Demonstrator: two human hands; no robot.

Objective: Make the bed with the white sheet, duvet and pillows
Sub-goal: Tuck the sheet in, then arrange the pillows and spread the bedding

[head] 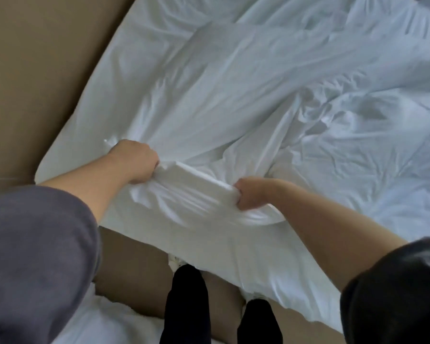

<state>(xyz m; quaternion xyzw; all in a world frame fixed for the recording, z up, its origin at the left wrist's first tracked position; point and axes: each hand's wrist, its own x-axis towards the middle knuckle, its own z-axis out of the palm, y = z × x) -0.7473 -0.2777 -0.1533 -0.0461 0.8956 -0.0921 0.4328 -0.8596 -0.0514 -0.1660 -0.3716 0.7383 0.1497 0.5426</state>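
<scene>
A wrinkled white sheet (246, 100) covers the bed and hangs over its near edge. My left hand (134, 162) grips a bunched fold of the sheet near the bed's left corner. My right hand (251, 193) grips the same fold a little to the right, fingers curled under it. The cloth between my fists is pulled into a taut ridge. No pillows are in view, and I cannot tell a duvet apart from the sheet.
Tan carpet (35, 70) lies to the left of the bed and under my feet. My legs in black trousers (184, 306) stand against the bed's near edge. More white fabric (104, 321) lies on the floor at the lower left.
</scene>
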